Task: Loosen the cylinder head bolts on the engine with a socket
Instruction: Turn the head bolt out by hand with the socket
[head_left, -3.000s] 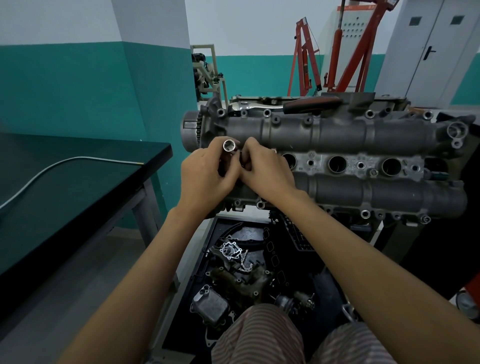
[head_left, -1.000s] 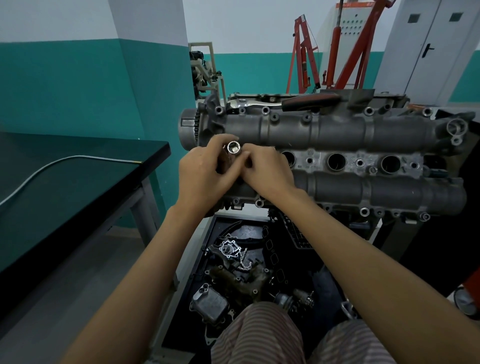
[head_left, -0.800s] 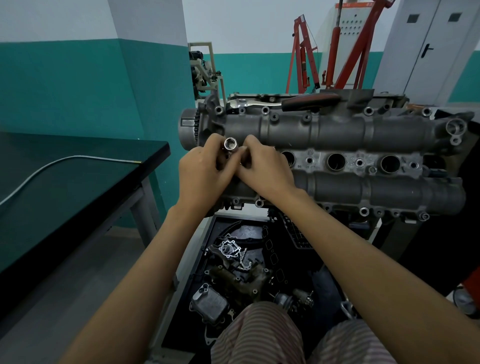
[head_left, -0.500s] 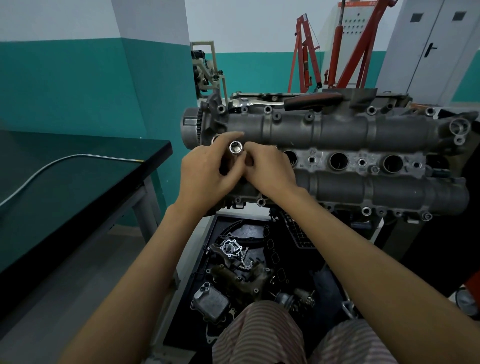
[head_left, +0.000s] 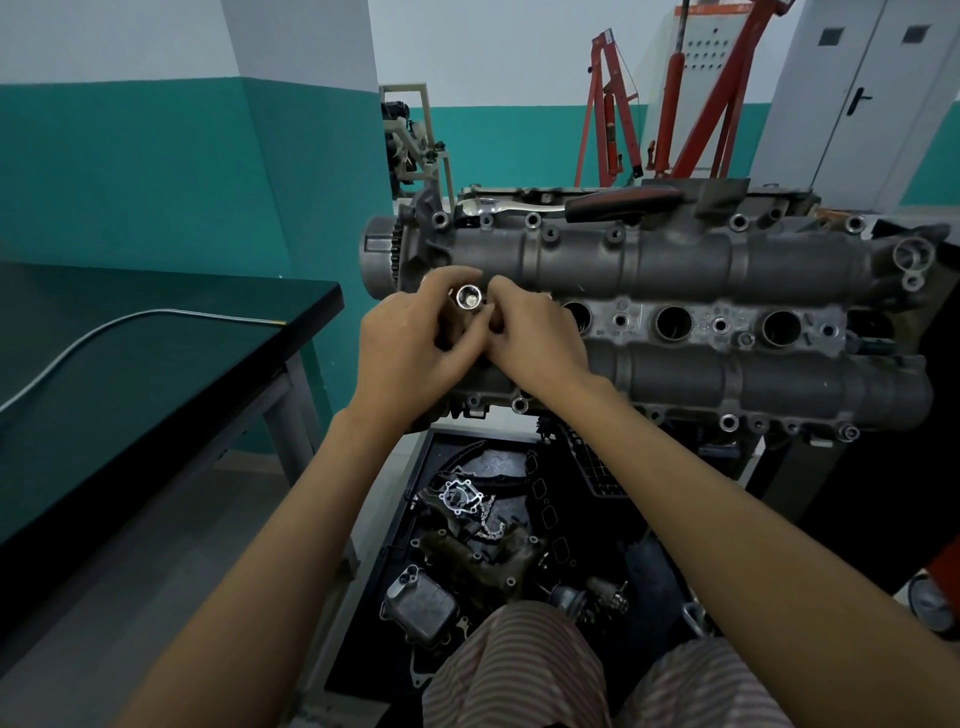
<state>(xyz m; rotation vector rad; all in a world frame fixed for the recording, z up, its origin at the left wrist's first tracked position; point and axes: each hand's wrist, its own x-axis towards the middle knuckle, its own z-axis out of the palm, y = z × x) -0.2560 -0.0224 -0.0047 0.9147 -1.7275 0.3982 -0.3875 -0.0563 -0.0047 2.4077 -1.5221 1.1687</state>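
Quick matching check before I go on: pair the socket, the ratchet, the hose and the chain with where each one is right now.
Things:
1. socket
2. ratchet
3. hose
4. chain

Places:
A. lying on the dark table
B. in the tray of parts under the engine
C. held between both hands
D. resting on the far top edge of the engine

Pairs: 1-C, 2-D, 3-A, 4-B

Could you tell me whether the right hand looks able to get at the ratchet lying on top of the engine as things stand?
Probably yes. The ratchet lies uncovered along the engine's far edge, nothing over its handle. But the right hand is pinching the socket with the left hand, so it must release first.
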